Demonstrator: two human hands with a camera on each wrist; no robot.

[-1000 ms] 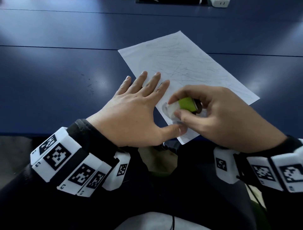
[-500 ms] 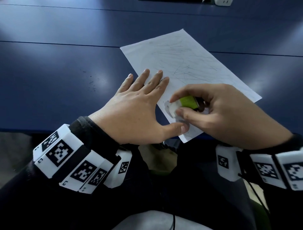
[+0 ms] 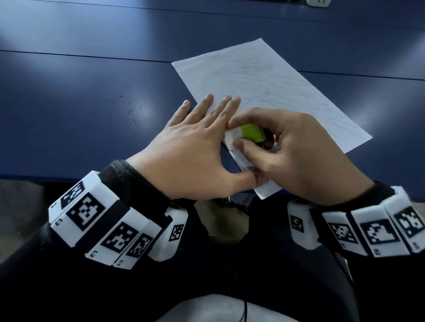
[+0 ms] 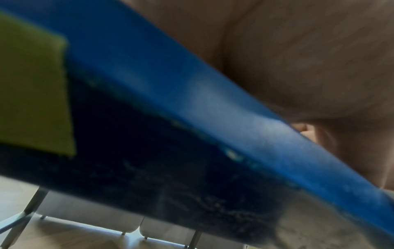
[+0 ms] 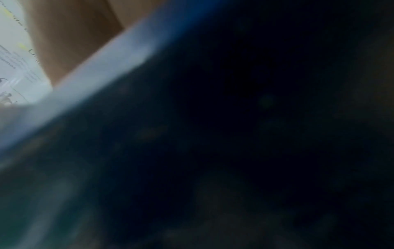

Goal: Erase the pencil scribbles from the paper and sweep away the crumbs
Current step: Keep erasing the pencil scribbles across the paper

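A white sheet of paper (image 3: 271, 87) covered in faint pencil scribbles lies at an angle on the dark blue table (image 3: 80, 96), its near corner hanging over the front edge. My left hand (image 3: 202, 140) lies flat with straight fingers across the paper's near left edge and presses it down. My right hand (image 3: 239, 135) pinches a white eraser in a green sleeve (image 3: 243, 135) between thumb and forefinger, its white tip on the paper beside the left forefinger. The wrist views are blurred and show only the table's edge (image 4: 213, 107) and skin.
Several dark eraser crumbs (image 3: 131, 110) lie on the table left of the paper. A white object (image 3: 318, 2) sits at the far edge. The table's front edge runs just below both wrists, with my dark-clothed lap underneath.
The right hand has slid the eraser a little to the left, up against the left forefinger. The left hand stays flat on the paper.
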